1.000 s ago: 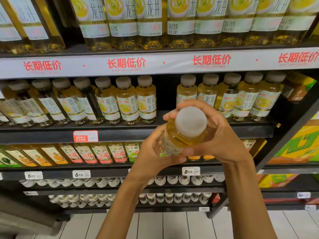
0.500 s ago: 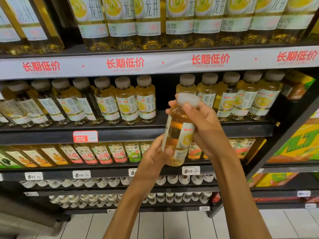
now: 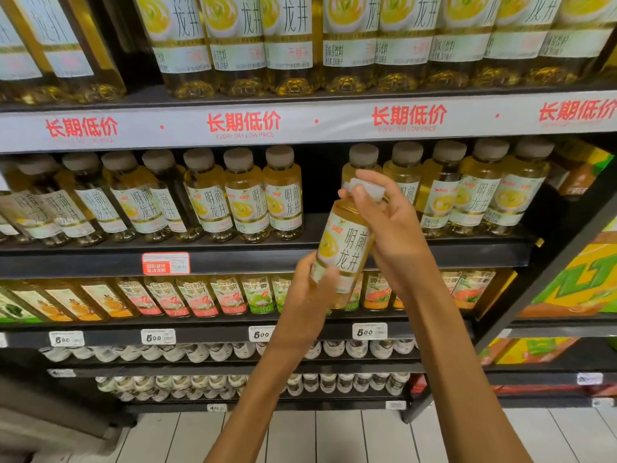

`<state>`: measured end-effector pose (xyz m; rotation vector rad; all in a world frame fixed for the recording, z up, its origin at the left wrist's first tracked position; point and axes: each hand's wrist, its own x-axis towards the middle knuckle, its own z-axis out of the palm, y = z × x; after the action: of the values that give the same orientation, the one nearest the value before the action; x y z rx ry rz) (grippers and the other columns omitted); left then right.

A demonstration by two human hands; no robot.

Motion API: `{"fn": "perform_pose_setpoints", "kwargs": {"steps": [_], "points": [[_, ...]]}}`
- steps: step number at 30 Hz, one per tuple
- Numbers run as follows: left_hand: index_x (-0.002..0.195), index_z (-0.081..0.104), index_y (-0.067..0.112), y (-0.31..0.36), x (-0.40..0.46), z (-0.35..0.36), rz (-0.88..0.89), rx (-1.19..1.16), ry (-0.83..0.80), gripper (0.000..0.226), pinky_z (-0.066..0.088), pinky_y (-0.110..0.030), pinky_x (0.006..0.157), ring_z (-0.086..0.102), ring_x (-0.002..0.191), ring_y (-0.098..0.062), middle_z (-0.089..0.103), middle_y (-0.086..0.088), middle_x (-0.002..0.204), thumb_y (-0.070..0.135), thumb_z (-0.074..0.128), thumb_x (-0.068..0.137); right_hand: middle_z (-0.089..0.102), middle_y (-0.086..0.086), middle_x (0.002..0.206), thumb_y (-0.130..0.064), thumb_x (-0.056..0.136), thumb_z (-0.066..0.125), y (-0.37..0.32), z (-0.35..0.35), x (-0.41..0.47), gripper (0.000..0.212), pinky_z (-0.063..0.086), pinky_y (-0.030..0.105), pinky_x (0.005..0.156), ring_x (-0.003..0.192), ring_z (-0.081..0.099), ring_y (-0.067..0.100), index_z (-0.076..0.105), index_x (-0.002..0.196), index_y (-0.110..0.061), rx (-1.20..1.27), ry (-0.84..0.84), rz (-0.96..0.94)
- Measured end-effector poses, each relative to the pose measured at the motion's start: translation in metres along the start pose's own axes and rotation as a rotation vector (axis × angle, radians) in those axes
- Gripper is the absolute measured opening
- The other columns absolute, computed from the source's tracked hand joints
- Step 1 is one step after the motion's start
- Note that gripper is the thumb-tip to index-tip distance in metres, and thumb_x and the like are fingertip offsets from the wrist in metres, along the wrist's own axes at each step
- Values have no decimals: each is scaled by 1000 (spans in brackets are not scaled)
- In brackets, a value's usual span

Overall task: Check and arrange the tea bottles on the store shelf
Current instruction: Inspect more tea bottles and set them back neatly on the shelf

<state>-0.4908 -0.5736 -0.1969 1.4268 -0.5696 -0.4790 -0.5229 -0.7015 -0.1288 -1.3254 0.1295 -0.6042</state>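
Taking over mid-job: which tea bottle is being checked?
Below the white banner with red characters, find the gap in the yellow bottle row. The bottle before it is tilted, off the shelf, left hand gripping its base, right hand its cap.

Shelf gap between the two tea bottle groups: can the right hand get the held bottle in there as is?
Probably yes. The gap sits open just behind the held bottle, nothing in front of it. The right hand grips the cap end, the left hand the base; the left hand would need to release.
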Motion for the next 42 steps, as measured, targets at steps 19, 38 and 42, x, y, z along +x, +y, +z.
{"fn": "perform_pose_setpoints", "kwargs": {"steps": [19, 38, 42], "points": [[127, 54, 17, -32, 64, 1, 145, 394, 455, 52, 46, -40, 98, 51, 113, -14, 55, 8, 115, 27, 74, 81, 49, 1, 129, -2, 90, 60, 17, 10, 39, 47, 39, 13, 97, 115, 48, 2, 41, 128, -23, -463, -166, -190], [131, 46, 10, -36, 72, 28, 221, 431, 654, 58, 42, -25, 92, 49, 105, -15, 51, -2, 116, 20, 74, 82, 64, 15, 107, -24, 78, 77, 27, 6, 51, 43, 42, 47, 82, 102, 53, 38, 64, 113, -2, -1206, 239, -565], [127, 49, 7, -40, 72, 30, 237, 470, 657, 42, 43, -42, 98, 50, 111, -19, 52, -4, 120, 8, 65, 88, 67, 15, 95, -24, 74, 80, 31, 8, 57, 39, 37, 42, 77, 90, 58, 39, 67, 102, -2, -1283, 321, -608]]}}
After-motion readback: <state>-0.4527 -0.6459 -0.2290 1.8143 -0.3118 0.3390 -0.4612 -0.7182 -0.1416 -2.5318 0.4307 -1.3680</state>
